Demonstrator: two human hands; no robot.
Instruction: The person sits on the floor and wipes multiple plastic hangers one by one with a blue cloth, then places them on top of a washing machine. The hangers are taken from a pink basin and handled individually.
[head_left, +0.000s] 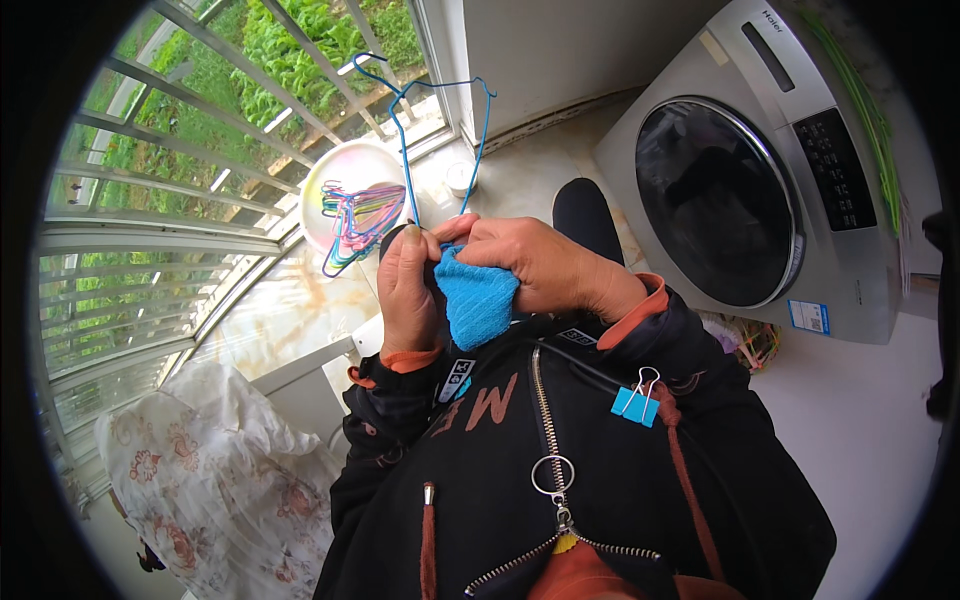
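Note:
A blue hanger (403, 142) points away from me, its hook at the far end and its near part between my hands. My left hand (411, 285) pinches it with thumb and fingers close to the top edge of a small blue cloth (478, 300). My right hand (544, 262) grips that top edge, and the cloth hangs down in front of my chest. The fingertips of both hands nearly meet. How the cloth lies against the hanger is hidden by the fingers.
Several coloured hangers (364, 214) lie on a round white surface (319, 169) by the barred window (225, 97). A washing machine (600, 142) stands at the right. A small round white container (460, 178) is on the floor. Flowered fabric (217, 465) drapes something at lower left.

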